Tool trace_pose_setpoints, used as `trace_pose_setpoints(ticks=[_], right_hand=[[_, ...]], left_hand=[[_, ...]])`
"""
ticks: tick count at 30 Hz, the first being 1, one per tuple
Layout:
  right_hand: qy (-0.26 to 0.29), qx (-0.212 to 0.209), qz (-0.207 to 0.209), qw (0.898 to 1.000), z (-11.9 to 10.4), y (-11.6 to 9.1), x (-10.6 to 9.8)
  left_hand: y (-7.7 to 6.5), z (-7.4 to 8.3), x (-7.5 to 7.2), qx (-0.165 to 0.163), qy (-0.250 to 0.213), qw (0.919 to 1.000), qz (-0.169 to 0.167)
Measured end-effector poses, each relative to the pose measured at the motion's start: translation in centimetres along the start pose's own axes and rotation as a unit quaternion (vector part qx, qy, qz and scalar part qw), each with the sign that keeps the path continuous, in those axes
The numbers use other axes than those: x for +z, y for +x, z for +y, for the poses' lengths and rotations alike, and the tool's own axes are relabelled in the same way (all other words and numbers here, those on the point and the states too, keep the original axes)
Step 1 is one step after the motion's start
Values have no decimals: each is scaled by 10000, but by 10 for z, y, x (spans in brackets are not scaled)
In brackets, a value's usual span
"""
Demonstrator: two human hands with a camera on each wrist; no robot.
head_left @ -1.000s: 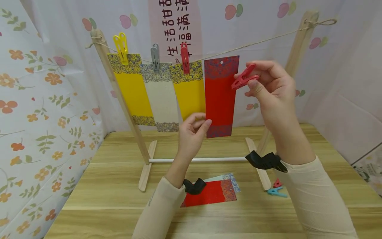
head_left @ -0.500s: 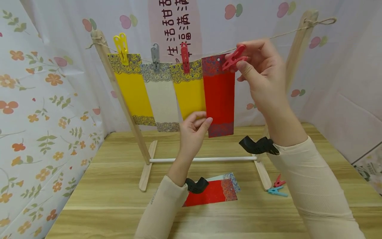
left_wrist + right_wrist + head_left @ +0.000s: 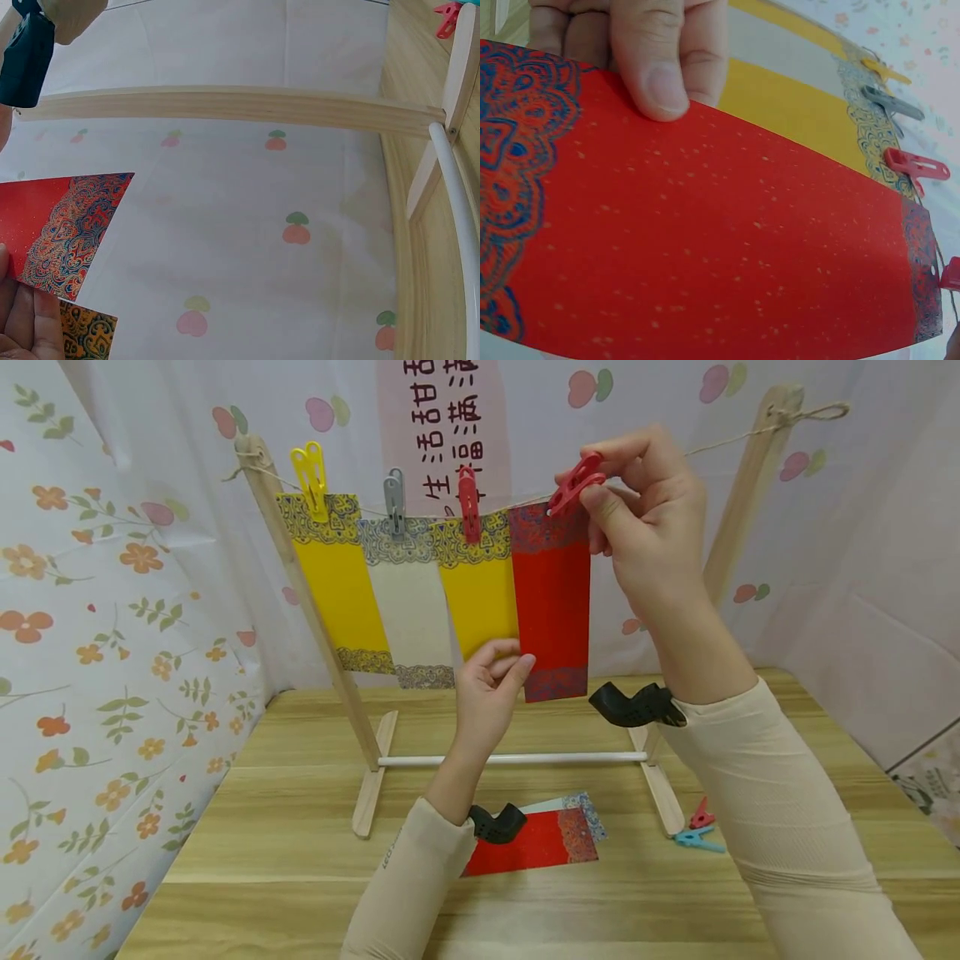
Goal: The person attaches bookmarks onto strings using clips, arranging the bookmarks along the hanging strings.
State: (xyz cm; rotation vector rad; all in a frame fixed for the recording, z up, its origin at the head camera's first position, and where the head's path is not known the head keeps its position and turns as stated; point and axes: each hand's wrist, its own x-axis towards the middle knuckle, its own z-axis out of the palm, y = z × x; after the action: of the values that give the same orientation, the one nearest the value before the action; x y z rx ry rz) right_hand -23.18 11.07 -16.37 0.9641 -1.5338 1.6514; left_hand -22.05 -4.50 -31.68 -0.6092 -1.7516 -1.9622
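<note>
Behind, cloth backdrop: is hanging pale and creased, showing printed fruit shapes.
Table: is spreading its yellowish, wood-grained top underneath.
Wooden frame: is standing far on the table; a smooth white rod is joining its sides low down, probably stiffening them, and a rough, fibrous cord is stretching between its posts.
Right hand: is pinching a held clip, red plastic, by its handles, at the top of a held red card; whether its mouth is biting, I cannot tell.
Left hand: is pinching that card's lower left edge, thumb in front, fingers behind, presumably steadying it.
Held red card: is hanging nearly upright at the cord, thin, gold-flecked, lacy blue print banding both ends.
Hanging cards: yellow, whitish, yellow, are lining up leftward, closely spaced.
Loose cards: are lying near, red over pale.
Fastened clips: yellow, gray and red, are pinning those cards to the cord.
Loose clips: red and blue, are resting right, beside the frame's foot, seemingly handy for the right hand.
</note>
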Motion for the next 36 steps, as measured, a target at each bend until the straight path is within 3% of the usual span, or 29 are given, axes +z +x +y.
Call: trace_pose_setpoints(ticks=[4, 14, 18, 29, 32, 36], right_hand=[[-96, -264, 4, 9996, 1, 4, 3], [30, -126, 102, 9999, -3, 13, 5], [-170, -152, 91, 9997, -5, 17, 8], [-410, 900, 96, 9951, -13, 24, 12], [-247, 1271, 85, 9915, -15, 26, 12], [-428, 1443, -1, 9886, -17, 27, 11]], left_hand=[[0, -2, -2, 88, -20, 10000, -10], [1, -8, -2, 61, -113, 9999, 14], [2, -8, -1, 15, -135, 9999, 80], [4, -7, 2, -83, -174, 9997, 153], [4, -8, 2, -100, -127, 9998, 148], [4, -9, 4, -119, -22, 9999, 111]])
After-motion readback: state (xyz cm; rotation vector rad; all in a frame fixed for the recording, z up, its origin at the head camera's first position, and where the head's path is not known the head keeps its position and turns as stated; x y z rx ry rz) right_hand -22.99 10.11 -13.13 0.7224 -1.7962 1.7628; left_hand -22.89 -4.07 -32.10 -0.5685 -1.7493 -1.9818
